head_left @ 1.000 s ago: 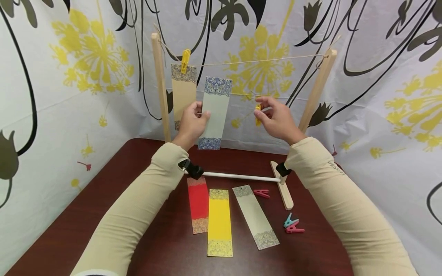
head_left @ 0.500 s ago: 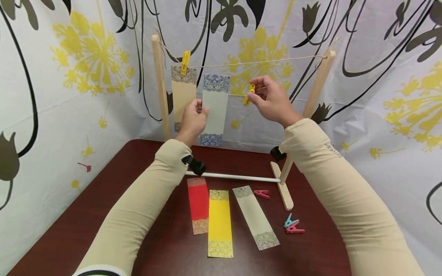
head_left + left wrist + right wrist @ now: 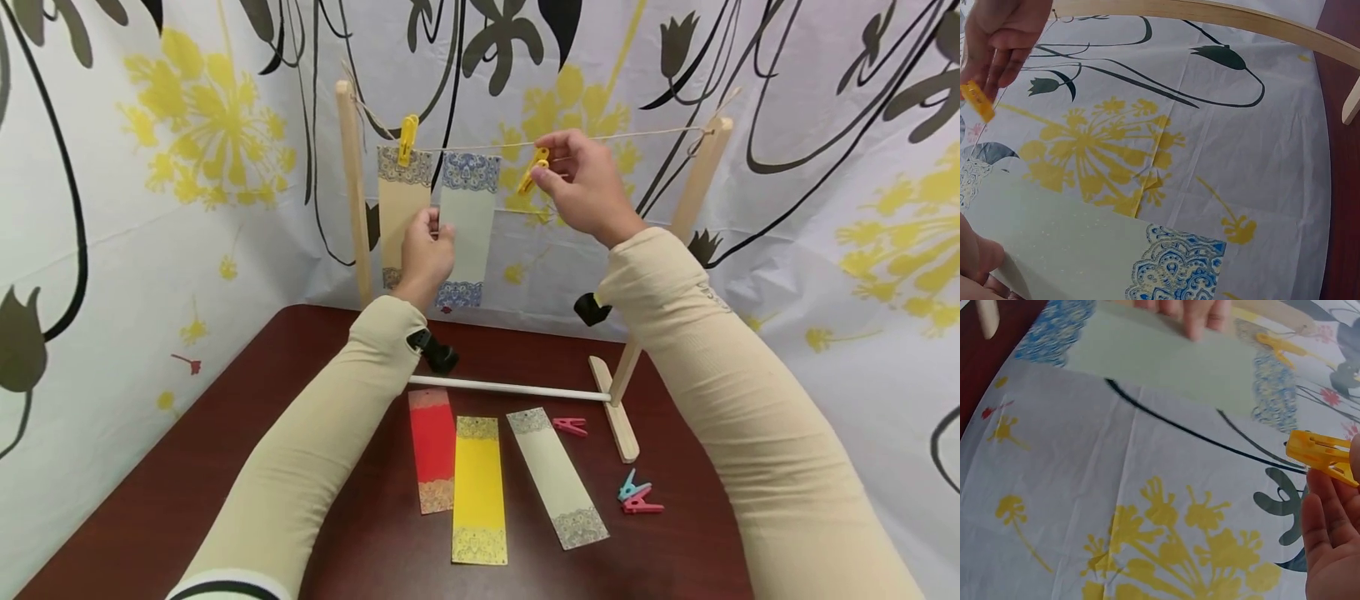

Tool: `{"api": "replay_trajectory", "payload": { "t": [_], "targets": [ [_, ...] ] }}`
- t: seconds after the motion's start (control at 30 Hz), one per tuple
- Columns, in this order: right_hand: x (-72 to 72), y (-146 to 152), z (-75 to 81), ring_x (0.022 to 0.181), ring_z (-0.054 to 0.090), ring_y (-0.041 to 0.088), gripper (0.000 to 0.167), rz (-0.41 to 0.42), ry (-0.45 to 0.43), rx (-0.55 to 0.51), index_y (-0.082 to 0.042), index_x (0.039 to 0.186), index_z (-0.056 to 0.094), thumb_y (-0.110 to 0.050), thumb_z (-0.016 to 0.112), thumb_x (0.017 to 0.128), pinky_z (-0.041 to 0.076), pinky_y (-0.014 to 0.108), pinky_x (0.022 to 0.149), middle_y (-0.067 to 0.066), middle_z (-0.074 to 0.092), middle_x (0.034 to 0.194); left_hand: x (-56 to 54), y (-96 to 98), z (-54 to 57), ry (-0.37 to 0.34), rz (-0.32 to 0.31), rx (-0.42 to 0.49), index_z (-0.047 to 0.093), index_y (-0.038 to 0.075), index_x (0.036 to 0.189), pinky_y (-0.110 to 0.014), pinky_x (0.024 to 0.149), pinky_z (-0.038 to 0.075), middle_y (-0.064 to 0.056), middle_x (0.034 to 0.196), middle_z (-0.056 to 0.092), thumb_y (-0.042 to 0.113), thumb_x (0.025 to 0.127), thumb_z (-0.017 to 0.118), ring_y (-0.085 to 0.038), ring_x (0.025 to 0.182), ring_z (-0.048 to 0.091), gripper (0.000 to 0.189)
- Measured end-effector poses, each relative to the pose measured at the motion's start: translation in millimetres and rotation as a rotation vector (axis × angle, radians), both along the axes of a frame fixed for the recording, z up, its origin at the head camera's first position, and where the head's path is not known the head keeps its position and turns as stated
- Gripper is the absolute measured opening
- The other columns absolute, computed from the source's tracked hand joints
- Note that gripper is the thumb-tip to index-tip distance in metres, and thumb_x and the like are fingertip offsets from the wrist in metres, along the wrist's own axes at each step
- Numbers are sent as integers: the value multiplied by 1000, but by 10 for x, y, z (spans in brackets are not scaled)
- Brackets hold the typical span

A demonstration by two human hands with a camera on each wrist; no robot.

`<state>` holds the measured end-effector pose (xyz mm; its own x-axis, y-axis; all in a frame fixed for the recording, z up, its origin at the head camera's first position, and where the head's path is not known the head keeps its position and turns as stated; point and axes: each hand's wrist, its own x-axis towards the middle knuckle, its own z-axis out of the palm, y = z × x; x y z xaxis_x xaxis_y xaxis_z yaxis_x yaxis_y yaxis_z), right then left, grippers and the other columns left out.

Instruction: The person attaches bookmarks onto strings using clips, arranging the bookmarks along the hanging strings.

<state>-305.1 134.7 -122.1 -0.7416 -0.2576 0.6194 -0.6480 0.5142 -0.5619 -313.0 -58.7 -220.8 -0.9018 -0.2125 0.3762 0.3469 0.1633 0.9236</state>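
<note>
My left hand (image 3: 429,257) pinches a pale green bookmark-shaped card (image 3: 468,233) by its left edge, holding it upright with its blue lace-patterned top close under the string (image 3: 517,145). In the right wrist view the card (image 3: 1166,359) runs sideways across the top. My right hand (image 3: 588,185) pinches a yellow clothespin (image 3: 534,171) between thumb and fingers, right of the card and just below the string. The same clothespin (image 3: 977,101) shows at the left of the left wrist view. Beside the card, a tan card (image 3: 405,196) hangs from the string under another yellow clothespin (image 3: 408,140).
Wooden posts (image 3: 352,192) carry the string, with a white rod (image 3: 517,387) low between them. A red card (image 3: 433,446), a yellow card (image 3: 480,492) and a grey-green card (image 3: 558,479) lie on the dark table (image 3: 360,533). Pink clothespins (image 3: 570,426) and a blue one (image 3: 632,486) lie at right.
My right hand has risen and moved left with the yellow clothespin, up to the string. My left hand has lifted the pale green card slightly, bringing its top edge near the string.
</note>
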Motion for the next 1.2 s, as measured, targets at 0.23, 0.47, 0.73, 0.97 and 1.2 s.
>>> {"api": "replay_trajectory", "payload": {
  "t": [0.23,0.47,0.73,0.97,1.2],
  "targets": [
    [-48,-146,107,99,64,18,33,14,4,-111,2,125,58,-5,64,93,49,27,86,10,61,109,-38,32,53,4,70,-6,52,3,131,-31,84,45,-12,117,58,12,102,48,-22,104,54,31],
    [-97,-279,223,99,65,19,32,23,28,-158,2,123,61,-3,65,91,50,26,87,16,62,112,-61,77,75,6,98,-7,51,4,132,-32,84,45,-12,118,57,13,103,46,-22,104,53,31],
    [-229,-386,306,85,64,14,23,-55,125,-126,1,114,65,-2,66,90,49,22,79,5,62,95,-98,117,91,-22,98,20,50,4,133,-32,84,45,-12,117,56,14,103,47,-21,102,53,32],
    [-343,-503,354,76,60,9,13,-112,175,-115,1,101,68,-1,69,88,48,20,73,0,64,86,-145,104,93,-41,110,12,49,4,134,-32,84,45,-12,118,55,14,102,48,-22,103,53,33],
    [-435,-602,412,70,57,4,6,-158,211,-45,-2,92,70,1,68,87,45,17,70,1,69,86,-161,111,97,-29,121,-2,51,3,130,-32,85,45,-13,116,57,13,102,48,-23,102,54,30]
  ]
}}
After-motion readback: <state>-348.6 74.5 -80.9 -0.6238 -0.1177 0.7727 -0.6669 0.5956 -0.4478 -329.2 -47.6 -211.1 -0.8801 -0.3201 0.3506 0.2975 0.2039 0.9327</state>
